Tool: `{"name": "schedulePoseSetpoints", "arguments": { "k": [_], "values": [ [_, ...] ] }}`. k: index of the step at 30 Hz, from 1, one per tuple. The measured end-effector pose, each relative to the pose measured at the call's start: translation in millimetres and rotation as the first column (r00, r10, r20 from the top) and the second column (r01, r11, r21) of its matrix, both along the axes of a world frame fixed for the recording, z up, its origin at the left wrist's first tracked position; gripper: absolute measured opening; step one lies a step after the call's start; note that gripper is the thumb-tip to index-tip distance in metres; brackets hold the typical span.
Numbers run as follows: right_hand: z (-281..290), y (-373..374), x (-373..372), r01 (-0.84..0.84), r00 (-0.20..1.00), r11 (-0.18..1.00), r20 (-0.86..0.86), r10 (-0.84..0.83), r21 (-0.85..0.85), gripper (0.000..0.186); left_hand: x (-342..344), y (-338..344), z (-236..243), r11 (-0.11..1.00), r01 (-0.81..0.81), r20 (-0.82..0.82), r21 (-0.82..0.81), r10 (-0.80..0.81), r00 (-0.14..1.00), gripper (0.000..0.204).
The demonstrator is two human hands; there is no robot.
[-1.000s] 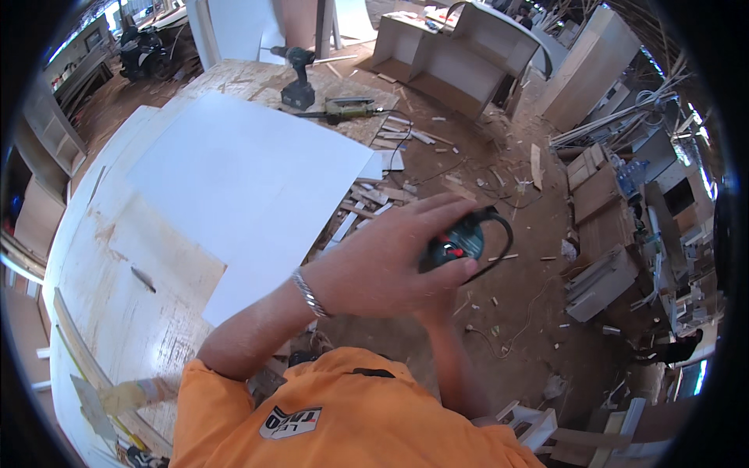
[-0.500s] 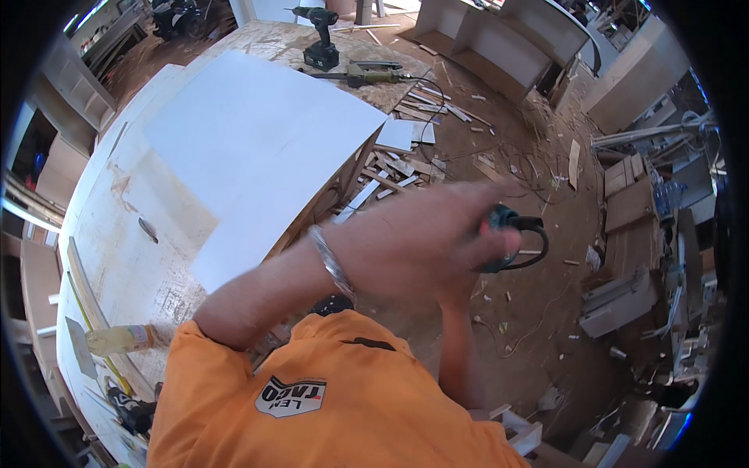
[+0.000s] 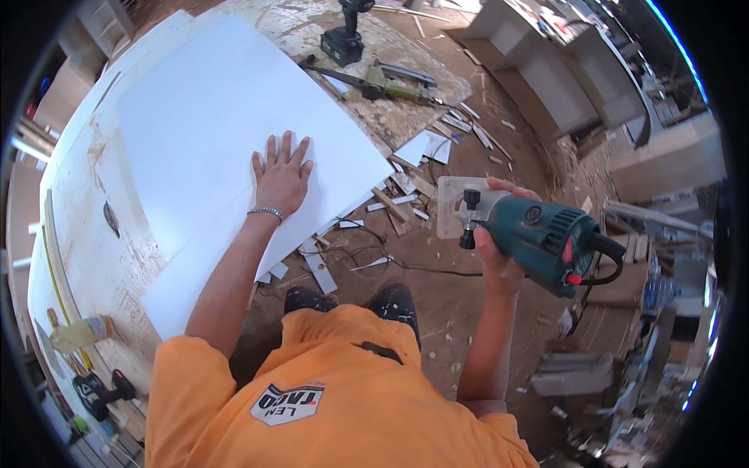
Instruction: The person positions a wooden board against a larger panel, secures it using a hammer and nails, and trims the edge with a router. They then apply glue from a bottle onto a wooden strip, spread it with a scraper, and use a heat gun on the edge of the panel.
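My left hand point(image 3: 282, 178) lies flat with its fingers spread on a large white panel point(image 3: 211, 117) that rests on the workbench point(image 3: 86, 203). Off the panel's right corner, over the floor, my right hand point(image 3: 503, 253) grips a green trim router point(image 3: 546, 238). The router is held on its side, its clear base plate point(image 3: 451, 207) facing left toward the panel. Two black knobs show by its base, and a black cord loops from its rear end. My right thumb presses near the knobs, while the other fingers are mostly hidden behind the tool.
A cordless drill point(image 3: 343, 39) and a green nail gun point(image 3: 390, 82) sit at the bench's far end. A bottle point(image 3: 80, 333) and another drill point(image 3: 101, 394) lie at the near left. Wood offcuts point(image 3: 390, 207) and cords litter the floor. Cabinet carcasses point(image 3: 546, 78) stand at far right.
My left hand has moved from beside the router on the right to the white panel. The router, in my right hand, now shows fully. The view has shifted.
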State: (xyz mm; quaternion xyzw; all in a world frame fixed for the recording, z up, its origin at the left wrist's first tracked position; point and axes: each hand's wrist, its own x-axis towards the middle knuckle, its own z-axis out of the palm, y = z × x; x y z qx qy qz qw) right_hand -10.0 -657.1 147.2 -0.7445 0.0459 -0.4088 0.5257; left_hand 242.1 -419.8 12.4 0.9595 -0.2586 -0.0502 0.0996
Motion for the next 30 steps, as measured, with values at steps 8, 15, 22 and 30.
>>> {"name": "schedulePoseSetpoints", "arguments": {
  "k": [8,15,22,30],
  "values": [
    [-42.9,-139.3,132.9,-0.324,0.935,0.943,-0.176,0.307,-0.073,0.078,51.7,-83.7,2.6,0.866,-0.499,-0.164,0.045,0.499,0.851,0.110],
    [-77.7,-215.6,184.4,-0.574,0.793,0.815,-0.192,0.578,0.079,0.075,51.9,-100.7,2.9,0.769,-0.625,-0.134,0.134,0.639,0.757,0.117],
    [-75.8,-214.2,215.4,-0.652,0.585,0.653,-0.291,0.757,0.385,0.065,35.7,-104.0,-11.7,0.761,-0.632,0.009,0.146,0.638,0.770,0.108],
    [-91.9,-146.8,257.6,-0.683,0.518,0.579,-0.263,0.814,0.446,0.062,30.5,-35.8,-1.8,0.833,-0.515,0.007,0.202,0.524,0.852,0.103]
  ]
}}
